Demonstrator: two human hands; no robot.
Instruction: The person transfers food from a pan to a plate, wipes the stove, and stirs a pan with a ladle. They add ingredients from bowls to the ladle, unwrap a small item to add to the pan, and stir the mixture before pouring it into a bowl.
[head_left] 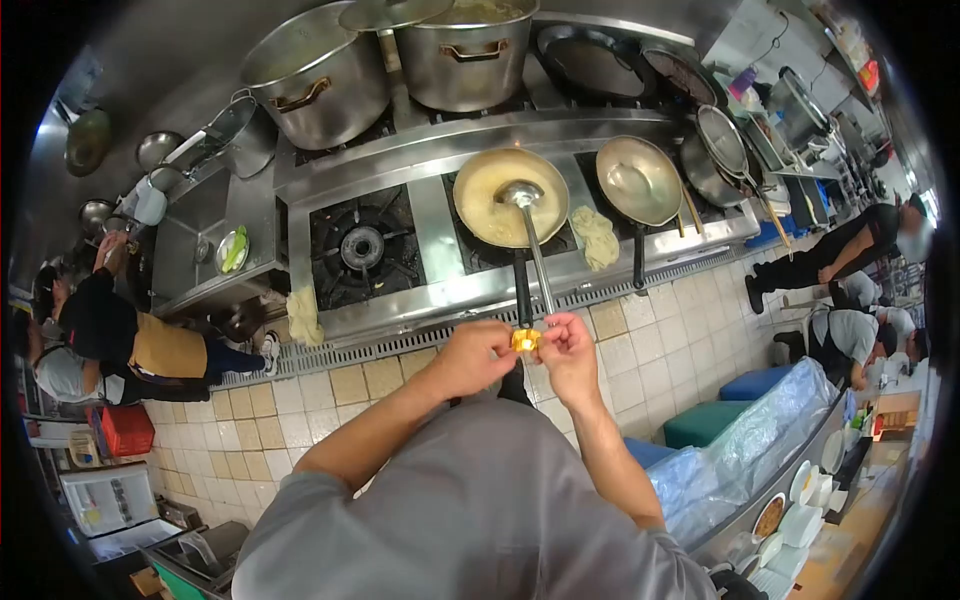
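Pan holding pale liquid, ladle in it | left hand, right hand: thumbs and fingers of both closed in a pinch | yellow piece: small, shiny, palest mid-surface; gripped between both hands' fingertips, near side of pan

It's v. bright in the mid & black round the rim. The view is round, so stuff near the edge bends: the floor tiles curve, & the person on the far L & the one on the far R tip over & look a bit fuzzy. The steel stove top & big pot have pale shine. The plastic sheet glares too. The yellow pack b/w the hands has a tiny, v. bright spot. The grey shirt, up close, looks soft & blurry.
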